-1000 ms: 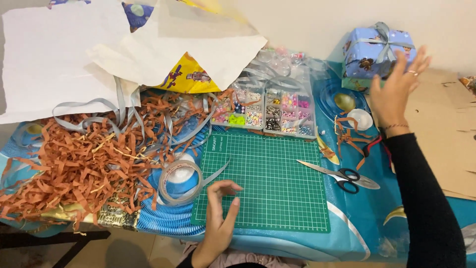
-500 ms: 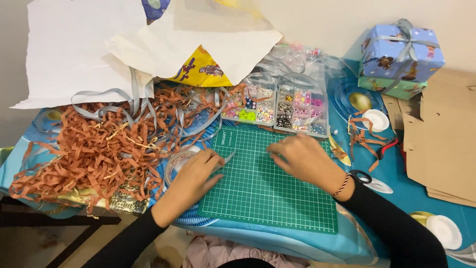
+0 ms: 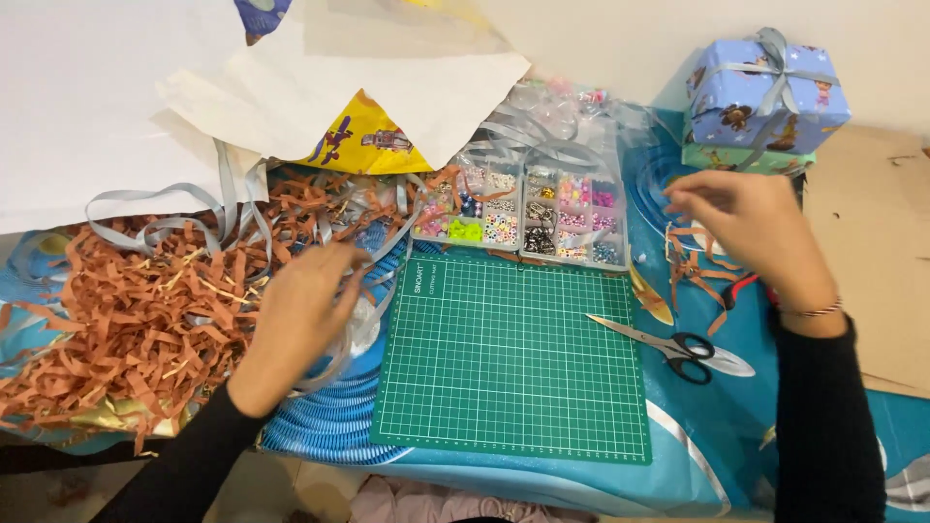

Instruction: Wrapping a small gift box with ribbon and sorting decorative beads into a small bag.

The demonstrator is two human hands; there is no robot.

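Observation:
My left hand [image 3: 295, 320] reaches over the left edge of the green cutting mat [image 3: 513, 358] into the grey ribbon [image 3: 373, 291] and the pile of brown shredded paper [image 3: 126, 310]; whether it grips anything is unclear. My right hand [image 3: 751, 228] hovers to the right of the mat, fingers loosely curled and apart, above a small bunch of brown paper strips [image 3: 693, 266]. Black-handled scissors [image 3: 668, 344] lie just below that hand on the blue tablecloth.
Two clear bead boxes [image 3: 523, 213] with coloured beads sit behind the mat. A wrapped blue gift box with grey ribbon [image 3: 765, 97] stands at the back right on a green box. White paper sheets [image 3: 116, 97] cover the back left. Brown cardboard [image 3: 882, 252] lies at the right.
Both hands have left the cutting mat: the left moved out to the ribbon and shredded paper, the right moved out to the strips near the scissors.

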